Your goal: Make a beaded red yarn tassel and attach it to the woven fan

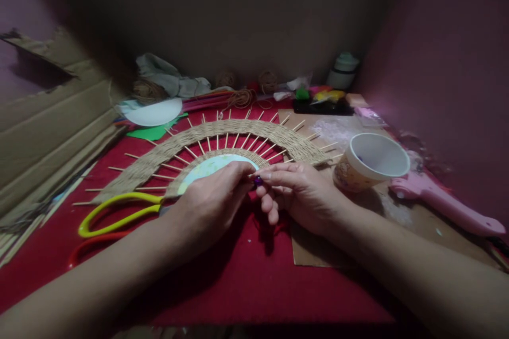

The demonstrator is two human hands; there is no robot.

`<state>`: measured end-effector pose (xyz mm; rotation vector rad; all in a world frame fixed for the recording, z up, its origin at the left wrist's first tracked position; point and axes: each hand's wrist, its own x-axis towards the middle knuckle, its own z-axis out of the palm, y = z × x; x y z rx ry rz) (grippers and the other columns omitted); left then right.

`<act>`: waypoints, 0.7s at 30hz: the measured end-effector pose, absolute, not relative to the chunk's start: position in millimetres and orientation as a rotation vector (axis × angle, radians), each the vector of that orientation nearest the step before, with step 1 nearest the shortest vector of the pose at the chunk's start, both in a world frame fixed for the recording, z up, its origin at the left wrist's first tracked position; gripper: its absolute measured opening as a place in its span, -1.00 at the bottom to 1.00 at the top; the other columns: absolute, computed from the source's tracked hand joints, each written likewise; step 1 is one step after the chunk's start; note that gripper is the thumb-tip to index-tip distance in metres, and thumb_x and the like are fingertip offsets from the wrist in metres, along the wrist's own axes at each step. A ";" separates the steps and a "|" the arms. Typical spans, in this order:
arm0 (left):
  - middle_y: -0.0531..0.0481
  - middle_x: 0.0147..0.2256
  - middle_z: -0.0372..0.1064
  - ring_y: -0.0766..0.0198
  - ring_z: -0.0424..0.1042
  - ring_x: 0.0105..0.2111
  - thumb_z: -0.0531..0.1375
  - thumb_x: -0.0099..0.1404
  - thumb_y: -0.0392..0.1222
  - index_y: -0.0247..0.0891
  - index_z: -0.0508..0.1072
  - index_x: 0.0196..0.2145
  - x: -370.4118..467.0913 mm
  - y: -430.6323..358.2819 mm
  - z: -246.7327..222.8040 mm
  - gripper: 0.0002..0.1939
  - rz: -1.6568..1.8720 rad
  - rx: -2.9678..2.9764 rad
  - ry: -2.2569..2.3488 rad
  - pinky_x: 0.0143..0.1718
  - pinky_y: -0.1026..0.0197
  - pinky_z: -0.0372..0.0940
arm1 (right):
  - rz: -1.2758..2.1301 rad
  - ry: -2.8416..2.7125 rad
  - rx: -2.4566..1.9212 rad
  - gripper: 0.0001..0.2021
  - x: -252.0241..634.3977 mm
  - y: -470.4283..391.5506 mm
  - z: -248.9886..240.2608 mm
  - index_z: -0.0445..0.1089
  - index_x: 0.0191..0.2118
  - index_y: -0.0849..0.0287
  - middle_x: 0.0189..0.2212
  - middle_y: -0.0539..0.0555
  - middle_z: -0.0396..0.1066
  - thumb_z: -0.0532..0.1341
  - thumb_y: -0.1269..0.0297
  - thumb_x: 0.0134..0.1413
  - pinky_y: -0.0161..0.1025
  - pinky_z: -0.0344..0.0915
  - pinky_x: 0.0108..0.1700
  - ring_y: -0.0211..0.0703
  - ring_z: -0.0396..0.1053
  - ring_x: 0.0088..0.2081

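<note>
A small dark purple bead (258,181) shows between my two hands, just above the red cloth. My right hand (296,185) is closed in a pinch on it, its other fingers curled below. My left hand (217,198) meets it from the other side, thumb and fingers pressed together; what they hold is hidden behind the hand. Beyond my hands lies a half-round woven twine piece (191,132) with thin wooden sticks radiating outward and a pale blue-green patterned centre (214,164), partly covered by my left hand.
Yellow-handled scissors (119,214) lie beside my left forearm. A paper cup (371,161) and a pink glue gun (447,204) are on the right, near a cardboard sheet (318,254). Twine balls (149,91), a white disc (153,112) and a bottle (344,71) stand along the back.
</note>
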<state>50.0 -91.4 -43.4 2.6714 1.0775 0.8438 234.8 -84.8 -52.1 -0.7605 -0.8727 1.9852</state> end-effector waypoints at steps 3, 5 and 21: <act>0.01 -0.33 0.49 0.27 0.49 -0.40 0.01 0.40 -0.28 -0.15 0.27 -0.14 51.8 -92.4 -41.8 -0.88 0.865 2.683 1.085 -0.39 0.21 0.41 | 1.986 -0.874 -0.766 -0.88 235.1 -84.7 -51.8 0.40 -0.47 0.30 -0.56 0.04 0.43 0.33 0.37 -0.07 -0.36 0.37 -0.64 -0.29 0.37 -0.62; 0.01 -0.34 0.48 0.28 0.48 -0.42 0.02 0.40 -0.28 -0.17 0.28 -0.15 52.3 -92.5 -41.5 -0.90 0.869 2.696 1.088 -0.40 0.22 0.40 | 1.985 -0.872 -0.770 -0.88 235.2 -84.6 -51.8 0.40 -0.47 0.30 -0.57 0.04 0.43 0.33 0.36 -0.08 -0.36 0.36 -0.64 -0.29 0.37 -0.63; 0.03 -0.43 0.45 0.34 0.43 -0.51 0.05 0.37 -0.25 -0.24 0.32 -0.26 55.8 -92.0 -33.0 -0.92 0.887 2.617 1.101 -0.47 0.31 0.32 | 1.985 -0.868 -0.770 -0.89 235.3 -85.4 -51.7 0.40 -0.47 0.29 -0.56 0.05 0.43 0.32 0.38 -0.09 -0.36 0.35 -0.63 -0.29 0.36 -0.62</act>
